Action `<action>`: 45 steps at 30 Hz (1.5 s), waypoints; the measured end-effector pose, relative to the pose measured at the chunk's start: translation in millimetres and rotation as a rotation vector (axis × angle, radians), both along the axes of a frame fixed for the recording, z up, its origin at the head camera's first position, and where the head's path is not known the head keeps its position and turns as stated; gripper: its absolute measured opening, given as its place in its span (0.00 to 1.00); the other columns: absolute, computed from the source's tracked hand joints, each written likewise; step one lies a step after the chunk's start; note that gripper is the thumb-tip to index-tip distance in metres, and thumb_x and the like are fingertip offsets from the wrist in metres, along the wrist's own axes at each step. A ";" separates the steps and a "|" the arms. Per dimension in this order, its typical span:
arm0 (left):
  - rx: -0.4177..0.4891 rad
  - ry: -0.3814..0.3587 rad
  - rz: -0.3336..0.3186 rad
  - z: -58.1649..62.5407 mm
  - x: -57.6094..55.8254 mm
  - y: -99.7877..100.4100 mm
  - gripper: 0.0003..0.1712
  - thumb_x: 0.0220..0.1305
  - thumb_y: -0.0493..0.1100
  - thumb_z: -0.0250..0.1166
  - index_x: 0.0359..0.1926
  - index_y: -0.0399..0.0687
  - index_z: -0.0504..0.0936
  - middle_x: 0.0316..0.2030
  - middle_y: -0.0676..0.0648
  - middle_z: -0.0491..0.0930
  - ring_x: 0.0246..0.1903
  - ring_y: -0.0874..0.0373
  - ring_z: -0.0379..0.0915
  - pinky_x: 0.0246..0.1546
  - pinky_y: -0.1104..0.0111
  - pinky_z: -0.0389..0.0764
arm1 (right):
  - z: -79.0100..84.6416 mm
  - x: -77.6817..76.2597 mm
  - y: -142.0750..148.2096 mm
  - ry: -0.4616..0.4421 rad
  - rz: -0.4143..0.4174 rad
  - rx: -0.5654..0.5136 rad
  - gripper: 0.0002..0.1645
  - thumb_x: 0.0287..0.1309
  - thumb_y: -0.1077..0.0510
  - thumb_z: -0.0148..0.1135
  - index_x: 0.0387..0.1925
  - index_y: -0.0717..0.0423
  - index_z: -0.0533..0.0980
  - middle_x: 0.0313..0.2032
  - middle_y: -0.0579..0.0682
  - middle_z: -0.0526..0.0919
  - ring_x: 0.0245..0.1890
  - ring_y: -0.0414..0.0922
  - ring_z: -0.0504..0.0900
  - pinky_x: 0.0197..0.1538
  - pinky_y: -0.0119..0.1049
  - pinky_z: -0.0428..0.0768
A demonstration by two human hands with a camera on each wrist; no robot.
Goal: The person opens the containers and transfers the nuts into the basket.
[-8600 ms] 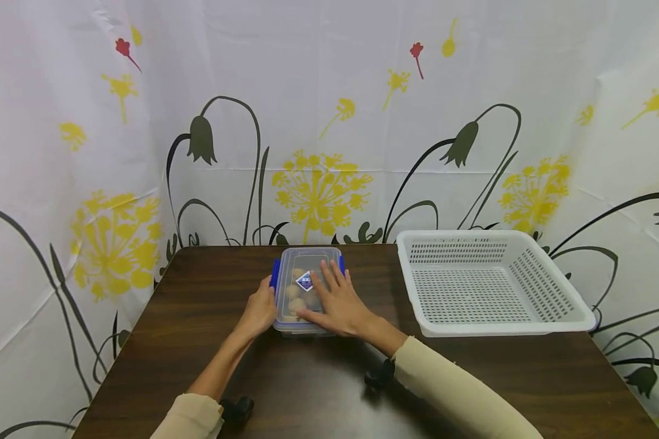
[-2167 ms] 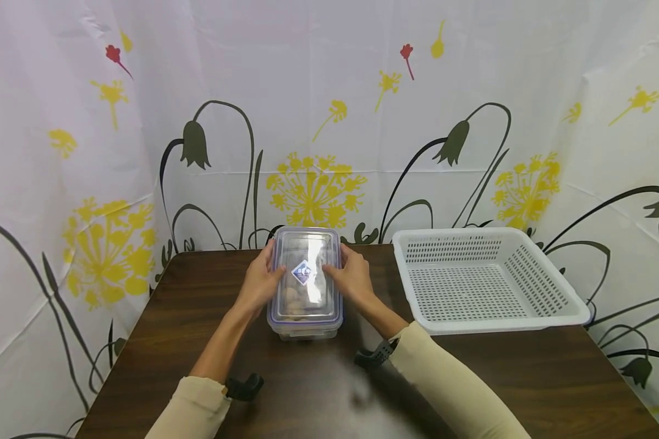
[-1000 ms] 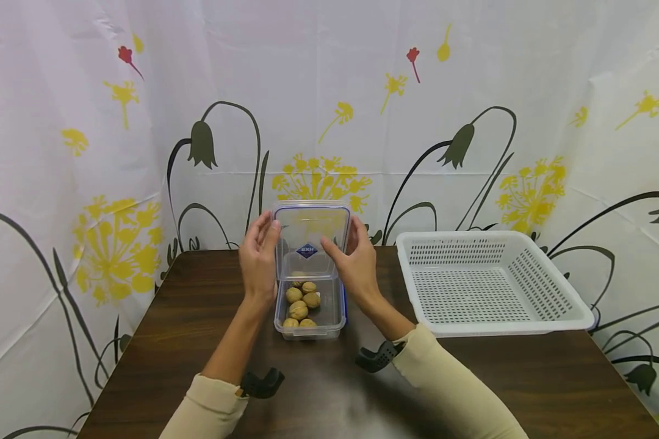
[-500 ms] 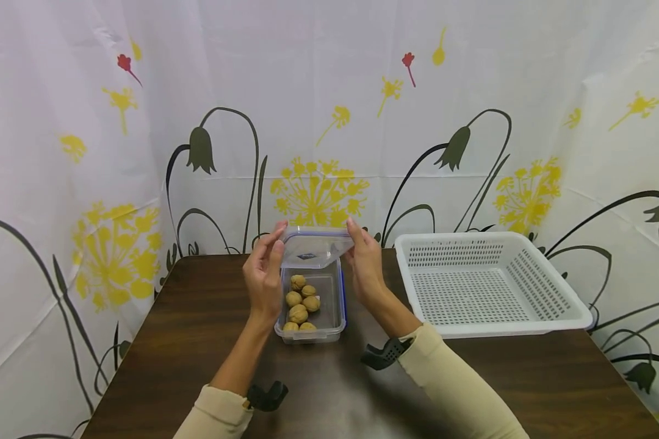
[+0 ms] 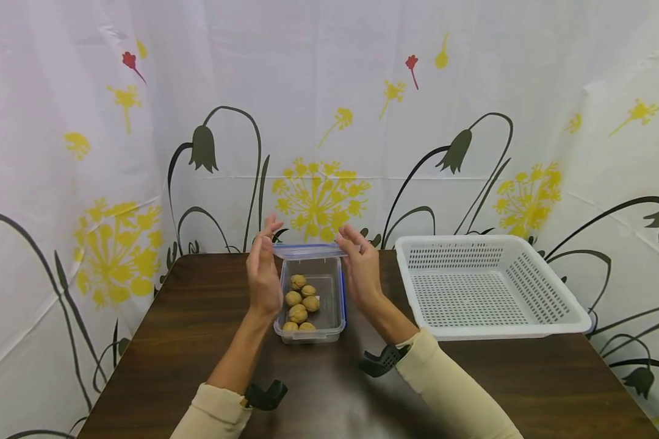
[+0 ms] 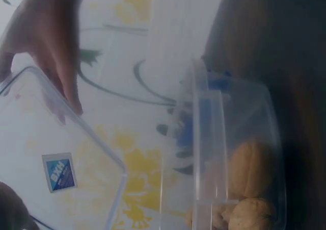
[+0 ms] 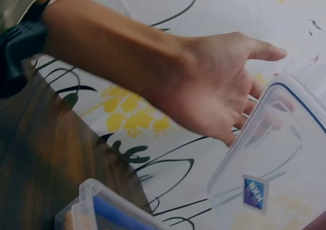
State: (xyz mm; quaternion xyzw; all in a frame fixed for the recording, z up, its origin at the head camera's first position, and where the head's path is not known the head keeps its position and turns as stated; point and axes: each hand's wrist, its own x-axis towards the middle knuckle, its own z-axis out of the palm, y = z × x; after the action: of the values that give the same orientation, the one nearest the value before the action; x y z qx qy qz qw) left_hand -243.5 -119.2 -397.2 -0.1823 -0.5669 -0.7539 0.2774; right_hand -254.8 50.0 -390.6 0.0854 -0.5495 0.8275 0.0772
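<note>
A clear plastic food container (image 5: 329, 311) with walnuts (image 5: 298, 313) inside sits uncovered on the dark wood table. Its clear lid (image 5: 307, 250) hangs above the far end, seen almost edge-on in the head view. My left hand (image 5: 263, 280) holds the lid's left end, thumb toward me and fingertips beyond it. At the other end my right hand (image 5: 362, 271) holds the lid between thumb and fingers. In the right wrist view, some of its fingers show through the clear lid (image 7: 270, 153). The left wrist view catches the lid's blue sticker (image 6: 59, 172) and a container corner (image 6: 209, 138).
A white perforated plastic basket (image 5: 494, 332) stands to the right on the table (image 5: 208, 329). Behind the table hangs a white curtain (image 5: 318, 73) printed with flowers. A blue latch (image 5: 343, 292) runs along the container's right side.
The closed container has been opened and its lid lifted off, uncovering the walnuts. Over the last second, both hands have tipped the lid from nearly upright to almost edge-on.
</note>
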 end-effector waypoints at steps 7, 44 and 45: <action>0.046 -0.252 -0.153 3.7 3.9 -10.7 0.32 0.83 0.50 0.46 0.79 0.42 0.57 0.82 0.39 0.46 0.76 0.47 0.56 0.72 0.61 0.69 | -15.2 6.6 -2.3 0.178 0.014 0.239 0.47 0.65 0.60 0.63 0.80 0.69 0.57 0.81 0.60 0.59 0.83 0.55 0.53 0.82 0.55 0.55; -0.228 -0.307 -0.181 -25.3 18.1 -103.7 0.31 0.82 0.36 0.51 0.79 0.38 0.55 0.79 0.36 0.49 0.78 0.49 0.54 0.63 0.74 0.76 | -41.7 28.5 -61.9 0.065 0.167 0.616 0.72 0.49 0.51 0.87 0.84 0.63 0.50 0.84 0.60 0.45 0.84 0.56 0.47 0.81 0.55 0.56; -0.225 -0.317 -0.190 -26.5 18.7 -107.1 0.31 0.83 0.37 0.51 0.79 0.39 0.55 0.77 0.37 0.52 0.73 0.50 0.62 0.58 0.74 0.80 | -42.7 29.1 -64.7 0.069 0.163 0.621 0.72 0.49 0.52 0.87 0.83 0.64 0.51 0.84 0.60 0.45 0.84 0.56 0.47 0.81 0.54 0.56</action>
State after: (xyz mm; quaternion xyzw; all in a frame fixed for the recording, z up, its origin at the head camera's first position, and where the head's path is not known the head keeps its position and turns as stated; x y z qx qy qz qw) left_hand -224.7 -226.3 -423.6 -0.1437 -0.6642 -0.7280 0.0905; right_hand -225.7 -14.7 -433.4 0.1765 -0.7641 0.6205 -0.0004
